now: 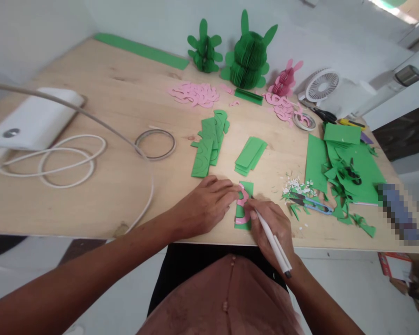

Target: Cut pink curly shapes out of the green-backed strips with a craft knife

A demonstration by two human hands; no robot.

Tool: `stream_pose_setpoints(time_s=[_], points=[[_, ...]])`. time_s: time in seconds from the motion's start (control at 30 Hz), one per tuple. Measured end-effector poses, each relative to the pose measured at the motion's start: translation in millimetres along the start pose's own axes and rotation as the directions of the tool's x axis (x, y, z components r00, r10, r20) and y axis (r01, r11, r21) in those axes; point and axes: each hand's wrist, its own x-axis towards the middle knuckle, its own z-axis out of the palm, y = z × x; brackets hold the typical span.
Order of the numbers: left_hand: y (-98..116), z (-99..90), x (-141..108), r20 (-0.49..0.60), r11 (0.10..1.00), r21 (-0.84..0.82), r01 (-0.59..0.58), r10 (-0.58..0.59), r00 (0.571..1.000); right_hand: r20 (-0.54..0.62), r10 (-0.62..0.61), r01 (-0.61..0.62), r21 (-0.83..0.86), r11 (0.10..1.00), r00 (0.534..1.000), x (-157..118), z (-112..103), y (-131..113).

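Observation:
A pink curved paper cutout [245,220] lies flat on a green paper strip [249,186] near the table's front edge. My left hand [209,204] rests from the left with its fingers stretched out, fingertips touching the cutout and the strip. My right hand [270,225] is closed around a white pen [273,242]. The pen's tip end is at the right side of the cutout, hidden by my fingers. Just beyond are a small stack of blank green strips [250,154] and, to its left, green strips with drawn curves [209,144].
Blue thread snips [312,203] lie among paper scraps to the right, beside green sheets [356,172]. Pink cutouts [195,94], green paper figures [248,60] and a small white fan [321,86] are at the back. A white power bank [35,118] with cables is on the left.

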Motion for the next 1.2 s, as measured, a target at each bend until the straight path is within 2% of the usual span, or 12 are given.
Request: stream_pose_setpoints(time_s=[0.27,0.53,0.87,1.2], points=[[-0.9,0.0,-0.1,-0.003,1.000,0.008,-0.016,0.016,1.000,0.003,-0.008,0.008,-0.023,1.000,1.000,-0.4,-0.5,0.1],[-0.7,1.1,-0.5,-0.020,1.000,0.016,-0.020,0.020,1.000,0.035,-0.129,0.131,-0.085,0.988,0.991,-3.5,-0.2,2.8],[-0.9,0.6,-1.0,0.008,0.999,0.039,-0.023,0.023,1.000,0.004,-0.087,0.086,-0.131,0.988,0.996,-6.3,3.8,0.0],[-0.6,-0.5,-0.8,0.034,0.999,0.038,-0.022,0.020,0.999,0.002,-0.119,0.117,-0.172,0.978,0.993,-5.4,3.5,2.7]])
